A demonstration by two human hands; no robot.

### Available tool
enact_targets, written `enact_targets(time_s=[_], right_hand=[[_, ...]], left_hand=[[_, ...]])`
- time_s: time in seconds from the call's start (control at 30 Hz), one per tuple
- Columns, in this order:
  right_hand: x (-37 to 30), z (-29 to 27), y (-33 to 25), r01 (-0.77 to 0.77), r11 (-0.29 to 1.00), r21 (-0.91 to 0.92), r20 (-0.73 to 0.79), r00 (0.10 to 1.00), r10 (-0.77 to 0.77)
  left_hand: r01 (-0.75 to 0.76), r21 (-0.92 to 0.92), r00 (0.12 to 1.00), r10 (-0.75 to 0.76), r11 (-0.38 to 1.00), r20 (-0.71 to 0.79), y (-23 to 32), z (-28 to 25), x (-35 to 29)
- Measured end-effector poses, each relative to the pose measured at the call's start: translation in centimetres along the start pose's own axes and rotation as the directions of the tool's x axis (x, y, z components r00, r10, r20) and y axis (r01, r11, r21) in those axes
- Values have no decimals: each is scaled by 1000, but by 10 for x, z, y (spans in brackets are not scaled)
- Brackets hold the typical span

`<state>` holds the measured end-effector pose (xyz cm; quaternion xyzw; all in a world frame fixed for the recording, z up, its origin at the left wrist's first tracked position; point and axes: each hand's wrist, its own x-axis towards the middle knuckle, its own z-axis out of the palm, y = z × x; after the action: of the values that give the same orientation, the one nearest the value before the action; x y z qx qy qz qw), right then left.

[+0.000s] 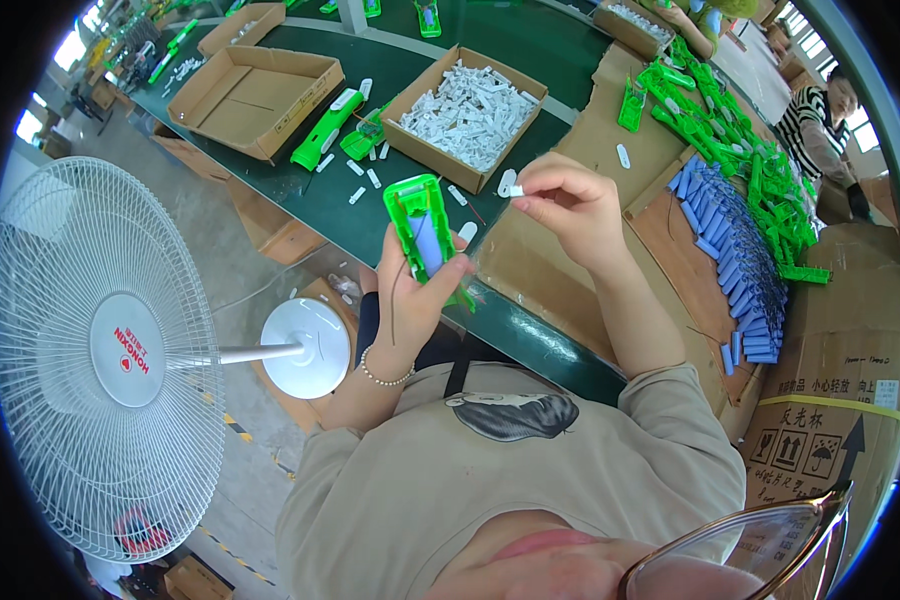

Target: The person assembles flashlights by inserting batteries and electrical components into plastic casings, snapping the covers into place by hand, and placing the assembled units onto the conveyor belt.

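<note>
My left hand [417, 312] grips a green plastic housing [397, 203], its open side facing up. Inside the housing lies a blue cylindrical battery cell [427, 240]. A dark wire [394, 310] hangs down past my left hand. To the right, apart from the housing, my right hand [578, 207] pinches a small white plastic piece [514, 190] between thumb and fingertips. Just beyond, a cardboard box [432, 162] holds a heap of similar small white pieces [467, 112]. A few loose white pieces [356, 196] lie on the green tabletop [315, 215].
A shallow cardboard tray [255, 125] stands at far left, beside a closed green-and-white device [327, 130]. Rightward are piled green housings [760, 190] and blue cells [720, 235]. A fan [110, 350] is at left, a large carton [835, 350] at right. A person in stripes [810, 130] is beyond.
</note>
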<state>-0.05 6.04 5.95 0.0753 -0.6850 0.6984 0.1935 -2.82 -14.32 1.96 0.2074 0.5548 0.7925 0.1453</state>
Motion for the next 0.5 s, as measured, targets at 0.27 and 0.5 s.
enact_targets(time_s=[0.27,0.5], right_hand=[[4,17,2,91,795,-600,34,996,-88],[15,36,69,-63,507,-860,13,989,145]], left_hand=[[-39,11,986,40,999,-161,-3,-13,-4],[-32,-3,968,31,999,-249,-3,-28,-8]])
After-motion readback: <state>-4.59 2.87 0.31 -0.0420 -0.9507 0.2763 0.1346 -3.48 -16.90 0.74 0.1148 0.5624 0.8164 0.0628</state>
